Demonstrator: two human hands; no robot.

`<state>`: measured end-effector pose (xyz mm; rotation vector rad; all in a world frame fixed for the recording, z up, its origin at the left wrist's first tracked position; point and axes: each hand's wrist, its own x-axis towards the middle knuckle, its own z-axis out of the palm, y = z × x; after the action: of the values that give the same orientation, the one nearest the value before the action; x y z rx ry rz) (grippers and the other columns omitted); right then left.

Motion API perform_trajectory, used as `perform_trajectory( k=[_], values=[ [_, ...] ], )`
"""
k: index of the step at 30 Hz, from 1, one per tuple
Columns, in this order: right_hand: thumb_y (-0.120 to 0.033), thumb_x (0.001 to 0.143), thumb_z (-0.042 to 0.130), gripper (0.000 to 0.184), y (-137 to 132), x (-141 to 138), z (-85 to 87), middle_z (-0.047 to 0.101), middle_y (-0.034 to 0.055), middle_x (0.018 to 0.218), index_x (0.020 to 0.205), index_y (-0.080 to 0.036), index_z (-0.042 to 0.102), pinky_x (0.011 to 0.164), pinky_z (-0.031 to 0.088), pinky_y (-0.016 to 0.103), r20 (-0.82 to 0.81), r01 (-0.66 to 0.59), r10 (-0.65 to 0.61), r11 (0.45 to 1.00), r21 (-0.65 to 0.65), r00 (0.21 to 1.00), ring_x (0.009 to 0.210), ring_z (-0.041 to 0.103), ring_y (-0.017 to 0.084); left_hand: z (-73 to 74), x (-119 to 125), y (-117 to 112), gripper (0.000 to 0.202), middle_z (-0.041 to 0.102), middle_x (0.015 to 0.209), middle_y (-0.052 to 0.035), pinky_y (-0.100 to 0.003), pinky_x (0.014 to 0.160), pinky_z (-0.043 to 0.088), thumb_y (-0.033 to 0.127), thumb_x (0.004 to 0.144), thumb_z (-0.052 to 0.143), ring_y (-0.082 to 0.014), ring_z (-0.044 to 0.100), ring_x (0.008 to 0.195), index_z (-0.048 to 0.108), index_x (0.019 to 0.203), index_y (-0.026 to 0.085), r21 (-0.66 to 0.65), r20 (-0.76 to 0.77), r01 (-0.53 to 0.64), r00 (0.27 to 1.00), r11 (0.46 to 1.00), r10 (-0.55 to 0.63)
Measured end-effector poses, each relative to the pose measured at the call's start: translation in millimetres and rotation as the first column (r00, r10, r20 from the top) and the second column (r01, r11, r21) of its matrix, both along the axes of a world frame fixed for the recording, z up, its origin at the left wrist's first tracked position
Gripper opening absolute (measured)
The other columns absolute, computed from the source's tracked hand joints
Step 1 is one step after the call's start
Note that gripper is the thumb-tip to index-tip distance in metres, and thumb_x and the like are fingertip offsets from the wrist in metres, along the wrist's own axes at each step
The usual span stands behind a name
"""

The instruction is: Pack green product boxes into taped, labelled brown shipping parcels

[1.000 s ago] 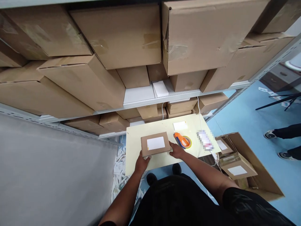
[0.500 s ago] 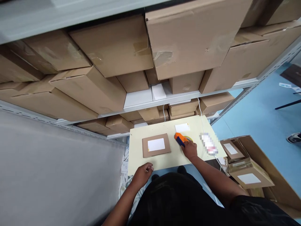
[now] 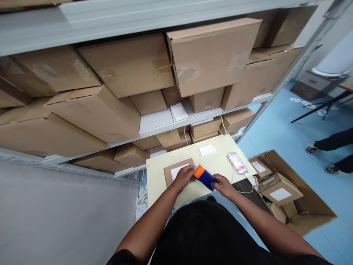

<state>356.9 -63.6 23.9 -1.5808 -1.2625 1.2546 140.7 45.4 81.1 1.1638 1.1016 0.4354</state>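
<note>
You hold the orange-and-blue dispenser (image 3: pixel 205 178) over the near edge of the table (image 3: pixel 156 173), your right hand (image 3: pixel 223 186) gripping its blue end, seemingly to steady it, your left hand (image 3: pixel 184 177) closed at the orange end; whether on tape, I cannot tell. A labelled box (image 3: pixel 178 165) lies flat on the table's left half, presumably for stability; a white slip (image 3: pixel 207 150) lies toward the table's back, an open carton (image 3: pixel 307 180) right of it.

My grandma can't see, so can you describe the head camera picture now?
A person's right hand holds an oblong orange and dark blue handheld tool over a pale yellow tabletop; the left hand is at its orange end. A flat brown cardboard box with a white label lies partly hidden behind that hand; beyond, grey metal shelves hold brown cardboard boxes.
</note>
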Motion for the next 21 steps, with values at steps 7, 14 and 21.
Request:
perform_trajectory(
  k=[7,14,21],
  values=[
    [-0.030,0.073,0.053,0.010,-41.6,-53.0,6.8,0.061,0.0015,0.077,0.075,-0.023,0.060,0.070,0.047,0.030,0.116,0.191,-0.195,0.981,0.045,0.974,0.079,0.060,0.021,-10.9,-40.8,-11.7,0.042,0.069,0.082,-0.0036,-0.028,0.067,0.053,0.059,0.084,0.068,-0.0154,0.064,0.067,0.067,0.089,0.017,-0.005,0.079,0.066,0.995,0.998,-0.066],
    [-0.043,0.087,0.054,0.030,-70.4,-68.7,17.4,0.058,0.0020,0.069,0.065,-0.023,0.056,0.066,0.043,0.029,0.215,0.284,-0.306,0.950,0.127,0.927,0.070,0.055,0.019,-17.7,-44.0,-26.4,0.042,0.064,0.070,-0.0025,-0.030,0.064,0.050,0.060,0.085,0.064,-0.0170,0.061,0.063,0.068,0.082,0.018,-0.043,0.107,0.251,0.964,0.967,-0.245],
    [-0.061,0.091,0.059,0.051,-84.0,-11.2,24.1,0.055,0.0011,0.061,0.059,-0.021,0.056,0.064,0.036,0.028,0.448,0.248,-0.308,0.950,0.189,0.840,0.064,0.052,0.017,-21.5,16.7,-47.2,0.061,0.065,0.071,-0.0035,-0.030,0.063,0.049,0.079,0.084,0.050,-0.0202,0.062,0.069,0.065,0.083,0.020,0.001,0.015,0.296,0.955,0.955,-0.296]
  ],
)
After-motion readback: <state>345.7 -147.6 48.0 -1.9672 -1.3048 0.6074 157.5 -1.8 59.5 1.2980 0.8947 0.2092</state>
